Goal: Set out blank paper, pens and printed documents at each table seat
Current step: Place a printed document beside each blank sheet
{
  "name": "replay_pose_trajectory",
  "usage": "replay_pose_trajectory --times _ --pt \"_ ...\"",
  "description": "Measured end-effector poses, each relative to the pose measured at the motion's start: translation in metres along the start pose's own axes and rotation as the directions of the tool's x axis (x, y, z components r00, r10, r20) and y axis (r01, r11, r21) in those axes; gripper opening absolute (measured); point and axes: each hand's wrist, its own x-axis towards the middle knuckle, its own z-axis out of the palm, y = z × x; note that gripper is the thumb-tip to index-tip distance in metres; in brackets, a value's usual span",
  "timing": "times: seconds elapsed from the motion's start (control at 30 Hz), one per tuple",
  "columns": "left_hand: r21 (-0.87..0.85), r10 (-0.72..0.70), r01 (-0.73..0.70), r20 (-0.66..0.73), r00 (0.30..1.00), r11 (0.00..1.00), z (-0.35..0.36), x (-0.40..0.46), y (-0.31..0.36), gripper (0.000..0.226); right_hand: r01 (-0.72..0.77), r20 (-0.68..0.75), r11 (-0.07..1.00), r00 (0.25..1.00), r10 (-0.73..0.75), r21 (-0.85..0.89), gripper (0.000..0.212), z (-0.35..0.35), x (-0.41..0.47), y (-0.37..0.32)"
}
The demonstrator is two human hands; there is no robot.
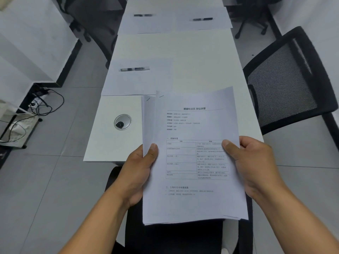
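— Paper is pinched at both edges: the printed documents [194, 158] are clamped between thumb and fingers of the left hand [139, 173] and right hand [255, 165], above the counter [201, 57].

— What is done?

— Three blank sheets [135, 79] with pens [134, 69] are laid; no documents are yet placed.

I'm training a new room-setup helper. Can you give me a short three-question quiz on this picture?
1. True or false: both hands hold the printed stack.
2. How many pens lie on the table? A) one B) three C) five
3. Fill in: the nearest pen lies on a blank ____.

Key: 1 true: left hand and right hand each pinch a side edge. 2 B: the other two pens lie at the far seats. 3 sheet.
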Motion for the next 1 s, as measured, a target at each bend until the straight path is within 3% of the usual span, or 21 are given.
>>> replay_pose_trajectory --times 0.33,0.67,1.0 --pt "0.007 0.026 -0.026 0.002 1.0 1.0 -0.004 0.008 0.0 0.035 0.021 -0.003 1.0 1.0 -0.021 0.015 0.004 -0.002 0.012 0.01" --pt "-0.001 0.047 -0.047 -0.006 0.999 0.999 -0.01 0.007 -0.008 0.037 0.063 -0.007 0.997 0.998 -0.062 0.038 0.012 0.001 0.011 0.02" --pt "-0.009 0.033 -0.033 -0.001 0.999 0.999 -0.017 0.014 -0.017 0.04 0.033 0.003 0.999 0.999 -0.033 0.013 0.007 0.001 0.015 0.029"
